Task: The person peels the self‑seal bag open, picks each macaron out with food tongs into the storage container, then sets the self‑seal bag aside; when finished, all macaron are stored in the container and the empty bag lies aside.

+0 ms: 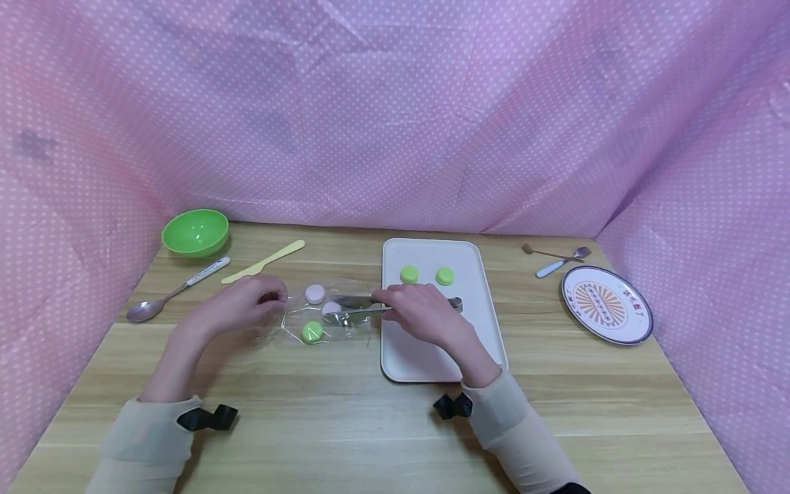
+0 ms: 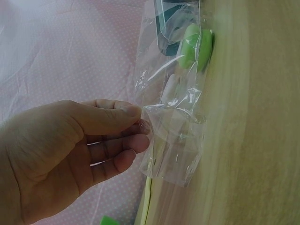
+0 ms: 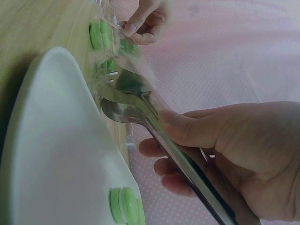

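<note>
My left hand [image 1: 247,302] pinches the edge of a clear plastic bag [image 2: 173,136] between thumb and fingers. Inside or under the film lie a green macaron [image 1: 313,333] and two pale pink macarons, one of them a whole pink macaron [image 1: 315,294]. My right hand [image 1: 422,312] grips metal tongs [image 3: 164,140] over the white tray [image 1: 444,357]. The tong tips reach left to the bag, at the second pink macaron [image 1: 331,309]; whether they clasp it I cannot tell. Two green macarons, such as the right-hand macaron [image 1: 444,276], sit on the tray.
At the back left stand a green bowl [image 1: 196,233], a spoon [image 1: 148,310] and a yellow knife [image 1: 265,262]. To the right lie a patterned plate [image 1: 607,305], a small fork [image 1: 561,263] and a thin brown-tipped stick [image 1: 549,253]. A pink dotted cloth [image 1: 395,123] encloses the wooden table.
</note>
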A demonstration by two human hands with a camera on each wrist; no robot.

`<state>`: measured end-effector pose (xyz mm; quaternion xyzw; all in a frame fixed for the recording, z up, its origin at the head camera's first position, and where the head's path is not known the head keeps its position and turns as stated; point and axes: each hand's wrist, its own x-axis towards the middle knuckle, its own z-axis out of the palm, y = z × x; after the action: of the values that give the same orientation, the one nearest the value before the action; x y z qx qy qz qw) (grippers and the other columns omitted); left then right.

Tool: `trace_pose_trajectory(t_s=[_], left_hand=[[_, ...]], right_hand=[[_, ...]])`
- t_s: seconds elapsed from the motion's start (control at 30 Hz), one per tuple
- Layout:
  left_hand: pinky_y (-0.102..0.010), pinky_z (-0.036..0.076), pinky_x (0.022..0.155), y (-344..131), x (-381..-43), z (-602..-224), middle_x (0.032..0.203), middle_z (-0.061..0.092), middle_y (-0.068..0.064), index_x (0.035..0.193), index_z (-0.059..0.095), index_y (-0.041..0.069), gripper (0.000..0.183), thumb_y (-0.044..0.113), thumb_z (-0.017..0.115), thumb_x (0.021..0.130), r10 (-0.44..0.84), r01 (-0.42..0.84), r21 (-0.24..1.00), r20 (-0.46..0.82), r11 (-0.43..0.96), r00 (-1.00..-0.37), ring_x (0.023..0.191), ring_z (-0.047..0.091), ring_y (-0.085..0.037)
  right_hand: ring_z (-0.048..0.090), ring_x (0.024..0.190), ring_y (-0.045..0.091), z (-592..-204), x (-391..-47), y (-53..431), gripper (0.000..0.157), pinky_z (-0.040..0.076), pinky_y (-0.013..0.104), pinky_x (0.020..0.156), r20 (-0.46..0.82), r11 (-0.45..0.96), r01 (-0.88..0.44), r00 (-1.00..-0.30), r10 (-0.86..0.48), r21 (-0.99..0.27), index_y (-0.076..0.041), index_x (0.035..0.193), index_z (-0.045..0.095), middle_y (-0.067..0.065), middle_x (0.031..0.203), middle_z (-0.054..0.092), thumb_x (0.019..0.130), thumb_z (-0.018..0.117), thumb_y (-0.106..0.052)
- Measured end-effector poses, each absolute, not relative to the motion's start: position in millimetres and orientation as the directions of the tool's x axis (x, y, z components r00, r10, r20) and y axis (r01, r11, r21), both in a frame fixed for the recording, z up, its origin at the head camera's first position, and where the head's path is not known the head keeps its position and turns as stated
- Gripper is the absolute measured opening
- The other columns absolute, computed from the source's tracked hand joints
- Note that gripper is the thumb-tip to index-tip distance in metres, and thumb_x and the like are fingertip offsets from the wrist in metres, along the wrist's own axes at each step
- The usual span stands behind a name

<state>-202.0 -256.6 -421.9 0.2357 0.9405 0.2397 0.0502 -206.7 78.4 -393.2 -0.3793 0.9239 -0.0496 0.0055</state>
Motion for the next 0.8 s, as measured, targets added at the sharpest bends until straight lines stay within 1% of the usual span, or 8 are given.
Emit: trace_pose_trajectory(t_s=[0.1,0.2,0.37,0.47,0.57,0.63,0.8], left_hand=[[-0.024,0.044,0.066,-256,-202,-421,0.072,0.056,0.009,0.079,0.061,0.022,0.015,0.011,0.063,0.088,0.466,0.418,0.472,0.018,0.776,-0.885,0.069,0.051,-0.007],[-0.024,0.044,0.067,-255,-203,-422,0.073,0.057,0.01,0.08,0.061,0.022,0.015,0.01,0.063,0.088,0.471,0.424,0.473,0.02,0.773,-0.882,0.07,0.051,-0.007],[-0.024,0.044,0.068,-255,-203,-423,0.073,0.056,0.011,0.08,0.06,0.023,0.015,0.011,0.063,0.088,0.479,0.433,0.472,0.027,0.768,-0.878,0.07,0.051,-0.006],[-0.023,0.044,0.067,-256,-202,-424,0.072,0.055,0.011,0.079,0.06,0.024,0.016,0.011,0.064,0.088,0.474,0.436,0.47,0.042,0.768,-0.88,0.069,0.051,-0.005],[-0.023,0.043,0.066,-257,-201,-423,0.071,0.055,0.011,0.078,0.06,0.024,0.016,0.011,0.064,0.087,0.476,0.445,0.464,0.055,0.766,-0.878,0.069,0.05,-0.005],[-0.023,0.043,0.066,-257,-201,-422,0.071,0.055,0.011,0.078,0.06,0.024,0.016,0.011,0.064,0.088,0.477,0.443,0.468,0.051,0.765,-0.878,0.069,0.051,-0.005],[-0.023,0.044,0.066,-257,-200,-420,0.071,0.055,0.011,0.079,0.06,0.023,0.014,0.013,0.063,0.089,0.476,0.43,0.474,0.027,0.768,-0.879,0.069,0.051,-0.006]], right_hand=[[0.051,0.064,0.008,-393,-207,80,0.019,0.038,0.024,0.048,0.037,0.705,-0.701,-0.711,-0.702,-0.103,-0.026,0.104,0.06,-0.01,0.081,0.06,0.086,0.067,-0.026],[0.053,0.066,0.008,-391,-207,86,0.025,0.039,0.024,0.051,0.051,0.709,-0.695,-0.717,-0.695,-0.117,-0.027,0.111,0.061,-0.011,0.083,0.062,0.086,0.067,-0.026],[0.058,0.071,0.01,-387,-209,107,0.029,0.042,0.028,0.053,0.077,0.733,-0.669,-0.743,-0.665,-0.124,-0.029,0.115,0.061,-0.01,0.091,0.065,0.087,0.067,-0.026],[0.06,0.075,0.012,-384,-210,126,0.03,0.044,0.031,0.055,0.104,0.759,-0.638,-0.77,-0.63,-0.13,-0.029,0.116,0.061,-0.011,0.091,0.065,0.087,0.067,-0.026],[0.059,0.074,0.012,-380,-211,151,0.031,0.045,0.032,0.057,0.125,0.782,-0.604,-0.797,-0.591,-0.154,-0.028,0.118,0.061,-0.01,0.086,0.063,0.088,0.066,-0.026],[0.059,0.074,0.012,-378,-210,168,0.031,0.045,0.031,0.059,0.133,0.791,-0.586,-0.81,-0.571,-0.178,-0.026,0.119,0.061,-0.009,0.087,0.065,0.088,0.066,-0.026],[0.062,0.079,0.012,-374,-207,215,0.033,0.049,0.034,0.065,0.163,0.8,-0.558,-0.83,-0.534,-0.223,-0.022,0.121,0.06,-0.006,0.097,0.068,0.088,0.066,-0.02]])
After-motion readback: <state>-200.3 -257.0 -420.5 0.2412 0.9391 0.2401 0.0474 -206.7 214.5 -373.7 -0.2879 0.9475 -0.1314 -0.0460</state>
